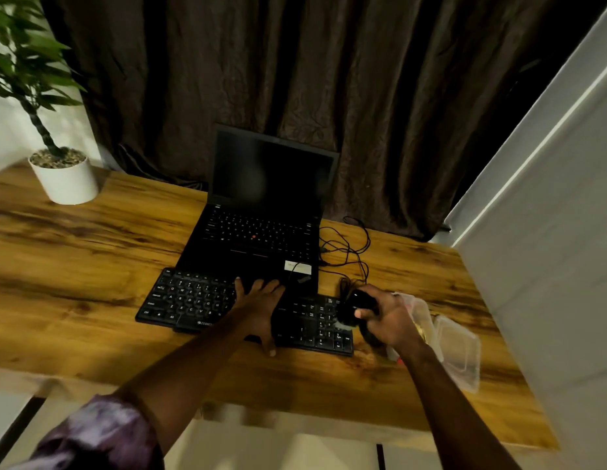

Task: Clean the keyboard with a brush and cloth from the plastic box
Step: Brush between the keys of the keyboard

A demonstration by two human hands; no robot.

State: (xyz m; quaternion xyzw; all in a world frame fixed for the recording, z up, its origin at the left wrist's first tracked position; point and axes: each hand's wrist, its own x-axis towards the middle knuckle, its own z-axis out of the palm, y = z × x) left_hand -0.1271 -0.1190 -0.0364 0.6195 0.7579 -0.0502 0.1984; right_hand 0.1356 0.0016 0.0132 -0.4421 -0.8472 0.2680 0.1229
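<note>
A black external keyboard lies on the wooden table, its back edge overlapping the front of an open laptop. My left hand rests flat on the keyboard's middle, fingers spread and thumb at its front edge. My right hand is closed around a dark object that looks like the brush. Its pale tip touches the number pad at the keyboard's right end. The clear plastic box sits just right of that hand, partly hidden by it. I cannot make out the cloth.
The black laptop has a dark screen. Thin black cables coil to its right. The box's clear lid lies near the table's right edge. A potted plant stands at the far left. A dark curtain hangs behind, with a white wall on the right.
</note>
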